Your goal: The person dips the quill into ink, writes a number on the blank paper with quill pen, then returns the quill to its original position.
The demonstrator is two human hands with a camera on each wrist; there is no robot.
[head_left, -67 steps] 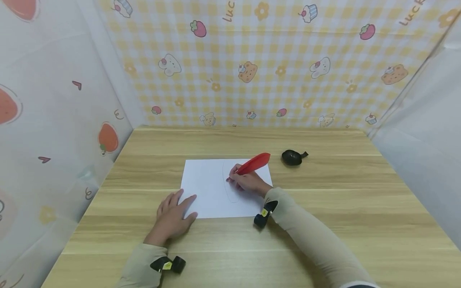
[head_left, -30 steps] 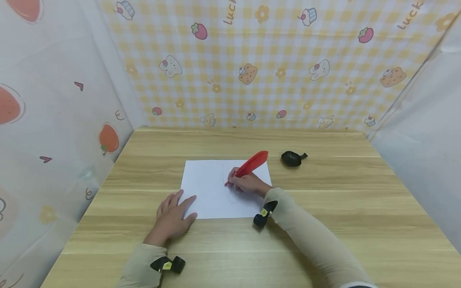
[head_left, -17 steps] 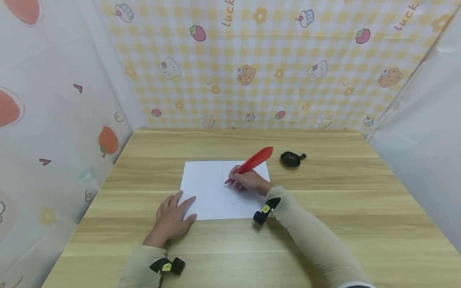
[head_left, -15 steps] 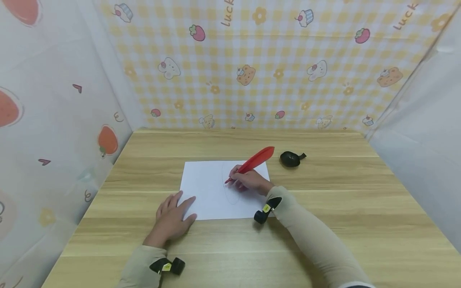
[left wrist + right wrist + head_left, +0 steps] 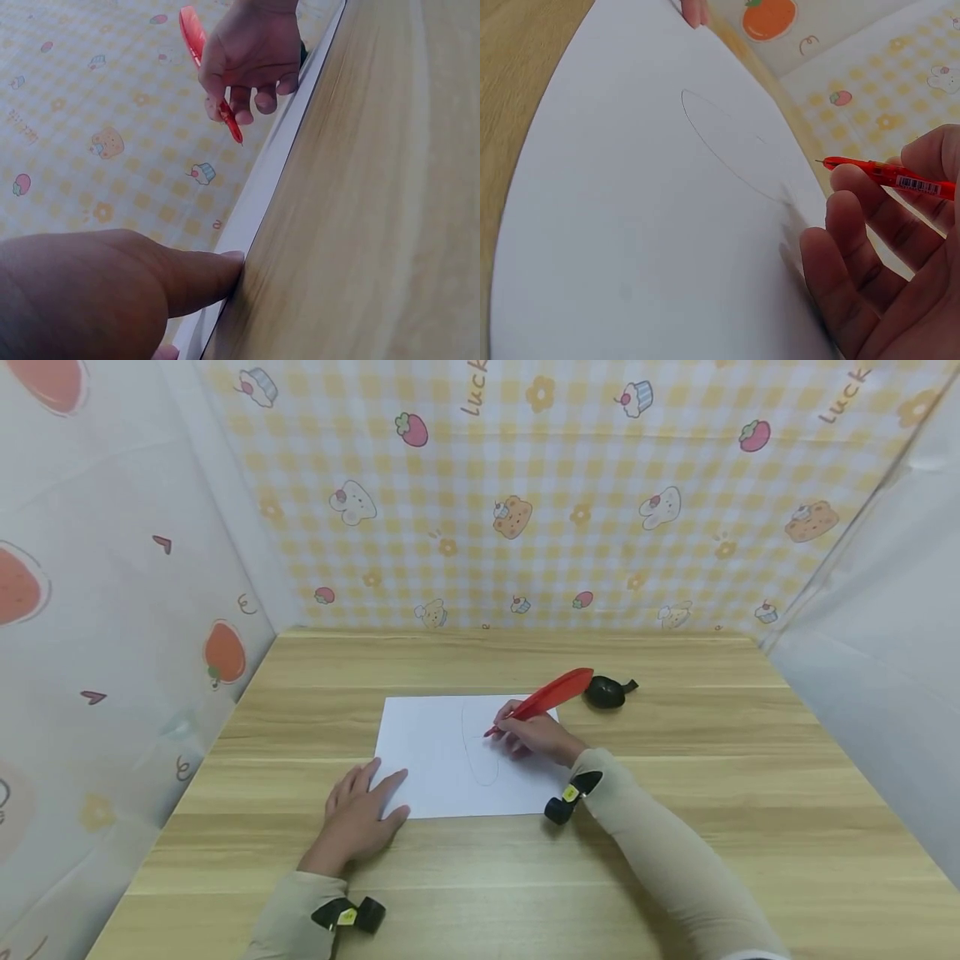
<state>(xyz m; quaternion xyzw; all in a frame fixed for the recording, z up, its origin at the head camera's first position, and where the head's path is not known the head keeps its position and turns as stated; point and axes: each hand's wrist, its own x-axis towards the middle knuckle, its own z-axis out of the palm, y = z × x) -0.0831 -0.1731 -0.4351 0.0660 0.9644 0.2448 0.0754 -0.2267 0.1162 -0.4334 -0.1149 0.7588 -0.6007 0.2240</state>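
Observation:
In the head view, a white sheet of paper (image 5: 427, 743) lies on the wooden table. My left hand (image 5: 360, 818) rests flat at its left edge, fingers spread, thumb on the near corner. Between thumb and fingers, my right hand (image 5: 538, 735) pinches a red feather pen (image 5: 551, 693), its plume slanting up to the right. The right wrist view shows the pen's tip (image 5: 821, 161) held off the paper. A thin, long U-shaped pencil-like line (image 5: 712, 150) runs on the sheet, with a short stroke inside it.
A small black dish-like object (image 5: 604, 692) with a short tab sits behind the right hand, close to the plume. Printed cloth (image 5: 517, 460) hangs along the table's back edge. A patterned white sheet covers the left side, and a white one the right.
My right hand first moved down slightly along the drawn line, then went right with the feather pen, uncovering more of the outline. A short stroke now shows inside it. My left hand stayed put.

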